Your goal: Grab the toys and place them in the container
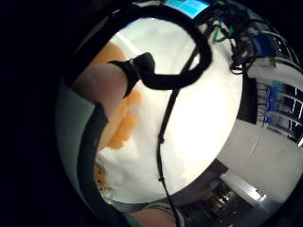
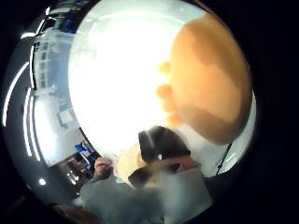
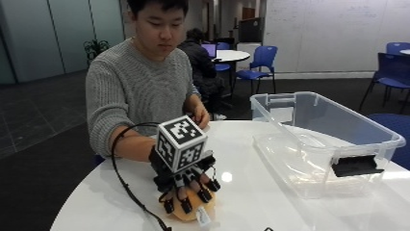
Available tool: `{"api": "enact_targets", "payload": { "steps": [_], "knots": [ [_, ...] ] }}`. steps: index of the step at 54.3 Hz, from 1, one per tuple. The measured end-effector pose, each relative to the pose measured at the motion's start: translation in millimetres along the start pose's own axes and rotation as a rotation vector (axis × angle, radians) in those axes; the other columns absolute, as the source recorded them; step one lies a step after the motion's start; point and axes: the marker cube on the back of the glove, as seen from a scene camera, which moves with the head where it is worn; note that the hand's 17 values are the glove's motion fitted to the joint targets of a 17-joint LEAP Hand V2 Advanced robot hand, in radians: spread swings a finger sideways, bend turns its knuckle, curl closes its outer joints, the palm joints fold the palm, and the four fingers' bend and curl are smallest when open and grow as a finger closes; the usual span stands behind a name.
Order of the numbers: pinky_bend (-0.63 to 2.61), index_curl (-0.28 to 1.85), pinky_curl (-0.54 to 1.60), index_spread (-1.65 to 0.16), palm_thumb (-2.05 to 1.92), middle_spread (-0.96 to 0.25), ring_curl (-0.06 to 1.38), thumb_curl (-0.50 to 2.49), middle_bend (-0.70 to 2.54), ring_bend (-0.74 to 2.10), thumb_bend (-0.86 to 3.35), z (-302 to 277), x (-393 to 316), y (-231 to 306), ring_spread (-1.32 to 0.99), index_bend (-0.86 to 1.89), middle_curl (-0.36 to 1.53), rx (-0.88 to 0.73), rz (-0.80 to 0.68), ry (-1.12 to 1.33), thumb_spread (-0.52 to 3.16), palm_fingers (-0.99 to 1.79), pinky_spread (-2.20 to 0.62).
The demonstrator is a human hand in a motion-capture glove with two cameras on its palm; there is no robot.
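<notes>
From the outside view, an orange plush toy (image 3: 192, 211) lies directly under the gloved right hand (image 3: 185, 185), whose curled fingers (image 3: 204, 194) close over it on the white round table (image 3: 256, 192). The clear plastic container (image 3: 320, 139) stands well apart, beyond the fingers. In the thumb-side palm view the toy (image 2: 210, 79) fills the area close to the palm; the little-finger-side view shows its orange edge (image 1: 124, 130) beside the hand.

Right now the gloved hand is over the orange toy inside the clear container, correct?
Not quite. The hand is over the orange toy, but the toy lies on the table, beside the container, not inside it. The outside view shows this.
</notes>
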Motion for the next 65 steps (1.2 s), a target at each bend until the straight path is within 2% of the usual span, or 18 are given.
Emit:
{"api": "enact_targets", "payload": {
  "steps": [3, 8, 12, 15, 17, 21, 28, 36, 43, 52, 55, 58, 65],
  "knots": [
    [1.30, 0.22, 0.41, -0.35, 0.09, -0.09, 0.22, 0.26, 0.05, 0.44, -0.01, 11.6, -2.0, -8.7, -0.04, 0.14, 0.13, -0.034, 0.050, 0.062, 1.24, -0.17, 0.02],
    [1.35, 0.22, 0.41, -0.35, 0.17, -0.05, 0.26, 0.29, 0.05, 0.59, 0.02, 21.0, -2.3, -19.6, -0.02, 0.12, 0.11, 0.045, 0.162, 0.080, 1.25, -0.10, -0.01],
    [1.36, 0.22, 0.41, -0.36, 0.26, -0.02, 0.31, 0.32, 0.10, 0.78, 0.06, 18.1, 5.2, -25.8, -0.05, 0.14, 0.11, 0.092, 0.216, 0.030, 1.29, 0.05, -0.06],
    [1.32, 0.22, 0.38, -0.37, 0.33, -0.01, 0.32, 0.35, 0.23, 0.88, 0.10, 17.1, 9.1, -27.7, -0.11, 0.15, 0.15, 0.144, 0.216, -0.003, 1.34, 0.26, -0.12],
    [1.30, 0.21, 0.37, -0.37, 0.37, -0.04, 0.33, 0.37, 0.34, 0.92, 0.12, 15.7, 11.1, -28.2, -0.16, 0.13, 0.18, 0.175, 0.208, -0.028, 1.37, 0.43, -0.17],
    [1.27, 0.20, 0.35, -0.36, 0.46, -0.10, 0.36, 0.41, 0.44, 0.99, 0.17, 7.2, 12.4, -25.2, -0.23, 0.11, 0.23, 0.222, 0.181, -0.089, 1.39, 0.57, -0.25],
    [1.27, 0.23, 0.37, -0.37, 0.59, -0.17, 0.40, 0.50, 0.48, 1.00, 0.20, -38.2, 4.6, -4.1, -0.31, 0.16, 0.27, 0.304, 0.084, -0.150, 1.29, 0.57, -0.32],
    [1.28, 0.25, 0.37, -0.37, 0.62, -0.22, 0.41, 0.56, 0.48, 0.98, 0.19, -127.4, -19.2, 31.1, -0.36, 0.16, 0.31, 0.448, -0.030, -0.167, 1.22, 0.55, -0.34],
    [1.29, 0.26, 0.36, -0.37, 0.61, -0.23, 0.41, 0.60, 0.46, 0.97, 0.16, -160.2, -50.1, 38.5, -0.38, 0.16, 0.33, 0.480, -0.108, -0.154, 1.20, 0.54, -0.34],
    [1.30, 0.27, 0.36, -0.38, 0.59, -0.24, 0.42, 0.64, 0.45, 0.96, 0.14, -181.1, -139.9, 35.1, -0.39, 0.15, 0.36, 0.468, -0.353, -0.178, 1.21, 0.52, -0.33],
    [1.30, 0.27, 0.36, -0.38, 0.59, -0.24, 0.42, 0.66, 0.45, 0.96, 0.14, -190.1, -195.2, 30.7, -0.39, 0.15, 0.37, 0.445, -0.476, -0.201, 1.22, 0.52, -0.33],
    [1.29, 0.27, 0.36, -0.38, 0.57, -0.24, 0.43, 0.66, 0.44, 0.96, 0.13, -194.5, -262.9, 17.4, -0.39, 0.15, 0.38, 0.437, -0.526, -0.200, 1.25, 0.51, -0.33],
    [1.29, 0.27, 0.36, -0.38, 0.52, -0.24, 0.44, 0.66, 0.42, 0.97, 0.11, -165.9, -372.6, 0.4, -0.39, 0.15, 0.40, 0.405, -0.626, -0.008, 1.30, 0.49, -0.32]
  ]
}}
